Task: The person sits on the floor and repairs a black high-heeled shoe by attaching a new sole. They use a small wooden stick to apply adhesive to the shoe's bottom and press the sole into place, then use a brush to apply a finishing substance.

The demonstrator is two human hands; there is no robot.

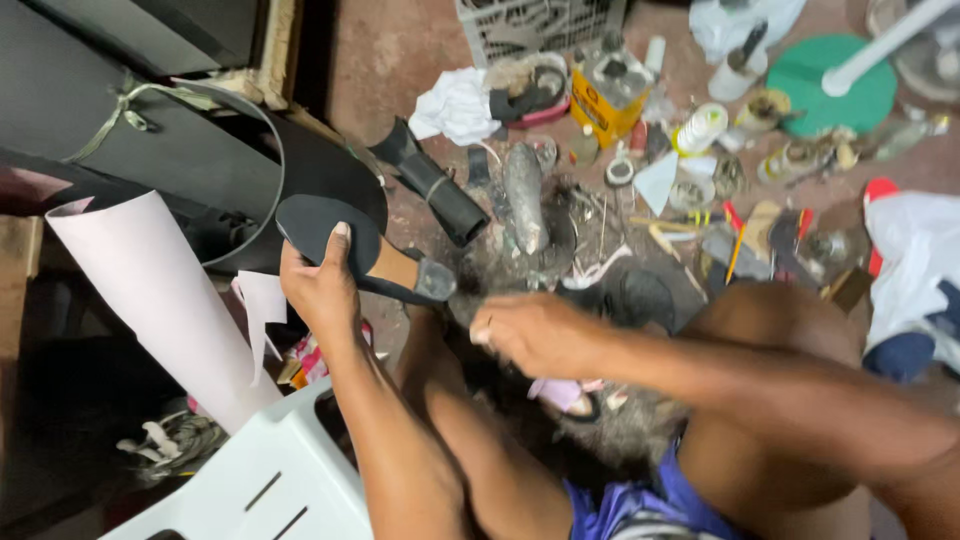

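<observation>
now the left hand (322, 290) is closed around a black sandal (345, 245), with the thumb pressed flat on top of the sole near its round front end. the sandal is held up in the air, above the messy floor (400, 60). its long side runs from the upper left, where the round toe part is, down to the lower right, where a small grey heel block (436, 280) sticks out. a tan inside part shows between the thumb and the heel. the right hand (535, 335) is lower and to the right of the sandal, close to the heel end but not touching it. that hand looks a bit blurry, its fingers curl down, and i cannot tell if it holds something small. so the heel end of the sandal points toward the right hand, and the toe end points away from it. the left hand is the one on the sandal, and the right hand is just near. behind the sandal lies a big black sheet (180, 150) and a rolled pale paper (150, 290). a white plastic stool (270, 480) is low at the left. a yellow can (608, 95), a white cloth (455, 105) and many little tools lie farther off on the floor.
</observation>
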